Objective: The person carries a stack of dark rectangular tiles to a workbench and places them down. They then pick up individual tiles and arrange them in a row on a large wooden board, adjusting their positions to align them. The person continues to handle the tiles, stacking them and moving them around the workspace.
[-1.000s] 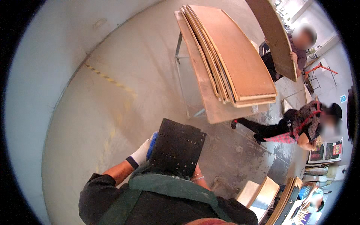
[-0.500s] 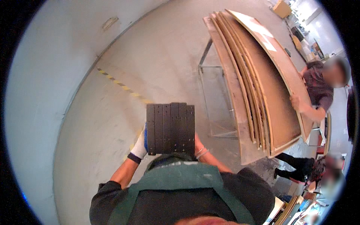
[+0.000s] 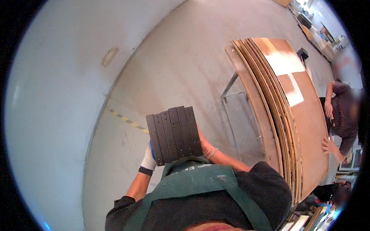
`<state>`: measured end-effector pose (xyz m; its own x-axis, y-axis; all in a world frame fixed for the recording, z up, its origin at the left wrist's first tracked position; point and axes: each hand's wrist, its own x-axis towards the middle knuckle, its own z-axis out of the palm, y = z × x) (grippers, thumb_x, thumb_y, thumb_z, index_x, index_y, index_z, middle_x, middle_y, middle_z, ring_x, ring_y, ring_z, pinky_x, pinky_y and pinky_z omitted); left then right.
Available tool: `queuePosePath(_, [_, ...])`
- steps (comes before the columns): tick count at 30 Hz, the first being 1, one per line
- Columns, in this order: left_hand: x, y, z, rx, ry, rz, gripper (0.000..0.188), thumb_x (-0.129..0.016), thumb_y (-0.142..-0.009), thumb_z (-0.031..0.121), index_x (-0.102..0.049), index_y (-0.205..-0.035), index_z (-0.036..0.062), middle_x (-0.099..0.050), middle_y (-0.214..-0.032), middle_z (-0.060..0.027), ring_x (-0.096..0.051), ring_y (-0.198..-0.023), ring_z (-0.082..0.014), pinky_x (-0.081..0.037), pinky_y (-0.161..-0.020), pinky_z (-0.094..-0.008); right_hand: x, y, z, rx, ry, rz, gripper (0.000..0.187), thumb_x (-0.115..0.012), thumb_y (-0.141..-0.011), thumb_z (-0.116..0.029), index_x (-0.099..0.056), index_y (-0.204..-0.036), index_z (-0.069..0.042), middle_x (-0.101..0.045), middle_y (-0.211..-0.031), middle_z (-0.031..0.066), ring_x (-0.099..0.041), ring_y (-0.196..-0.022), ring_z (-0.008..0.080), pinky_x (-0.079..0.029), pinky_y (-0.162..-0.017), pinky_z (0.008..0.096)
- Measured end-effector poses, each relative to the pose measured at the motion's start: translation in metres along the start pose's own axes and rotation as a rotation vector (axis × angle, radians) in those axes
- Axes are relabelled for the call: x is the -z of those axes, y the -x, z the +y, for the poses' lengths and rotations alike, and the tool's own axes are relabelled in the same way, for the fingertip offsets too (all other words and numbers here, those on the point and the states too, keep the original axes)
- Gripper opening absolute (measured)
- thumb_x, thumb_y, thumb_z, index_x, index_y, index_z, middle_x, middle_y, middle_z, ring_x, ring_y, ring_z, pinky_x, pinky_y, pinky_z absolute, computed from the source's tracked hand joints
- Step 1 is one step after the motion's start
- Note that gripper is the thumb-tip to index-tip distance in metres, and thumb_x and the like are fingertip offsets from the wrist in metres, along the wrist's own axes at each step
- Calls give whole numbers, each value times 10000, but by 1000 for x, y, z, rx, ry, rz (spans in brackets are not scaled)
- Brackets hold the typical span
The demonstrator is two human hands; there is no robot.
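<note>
A row of dark, flat strips (image 3: 173, 134) with small holes stands side by side in front of my green apron, several pressed together as one block. Against its left side is my left hand (image 3: 149, 158), in a white and blue glove with a dark cuff; most of its fingers are behind the block. My right hand (image 3: 203, 141), with bracelets at the wrist, grips the opposite side, its fingertips hidden too. The block is held up off the floor, its upper end leaning slightly left.
To the right, a stack of large brown boards (image 3: 308, 134) rests on a metal frame (image 3: 233, 86). Beyond it stands a co-worker (image 3: 345, 111), one hand on the top board. A pale wall (image 3: 50, 115) runs along the left, with yellow-black tape (image 3: 129, 122) on the floor.
The co-worker's raised top board has come down flat onto the stack. My view has swung, and the strips in my hands now tilt left. Both my hands keep their hold.
</note>
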<state>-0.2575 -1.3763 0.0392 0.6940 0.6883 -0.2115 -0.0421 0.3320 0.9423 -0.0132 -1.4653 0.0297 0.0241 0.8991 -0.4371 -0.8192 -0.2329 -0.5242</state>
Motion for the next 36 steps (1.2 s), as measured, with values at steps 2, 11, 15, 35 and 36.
queuePosePath(2, [18,-41,12,19,170,-12,595,-387,-1061,444,-386,-1506,49,-521,-1458,-160,-549,-1295,-314,-482,-1053,-499,-9,-30,-15,62,17,-7,853,-411,-945,-754,-562,-1371,-31,-630,-1276,71,-593,-1097,233,-491,-976,386])
queuePosePath(11, [45,-66,-20,288,488,12,615,-363,-1047,486,-400,-1506,78,-504,-1483,-147,-524,-1314,-369,-459,-1056,-573,-1,-22,-7,121,39,175,834,-403,-972,-713,-468,-1476,-52,-516,-1451,68,-525,-1237,241,-451,-1041,413])
queuePosePath(15, [34,-88,14,265,514,-154,673,-382,-1038,531,-335,-1547,94,-456,-1516,-160,-482,-1352,-367,-443,-1083,-558,-7,-33,-29,273,205,182,849,-378,-968,-731,-377,-1553,-116,-372,-1579,85,-431,-1362,265,-419,-1079,435])
queuePosePath(35, [-4,-384,140,553,84,-228,710,-366,-1009,599,-393,-1520,107,-498,-1477,-162,-527,-1285,-415,-476,-1004,-625,-24,-98,-234,465,41,467,904,-366,-975,-730,-423,-1500,4,-491,-1472,159,-517,-1281,248,-389,-1103,379])
queuePosePath(36, [-30,-389,147,528,129,-246,714,-392,-1003,604,-405,-1512,104,-505,-1472,-157,-526,-1286,-414,-482,-1000,-619,-10,-104,-240,494,-17,500,897,-385,-967,-733,-459,-1469,7,-516,-1439,152,-530,-1250,242,-409,-1071,381])
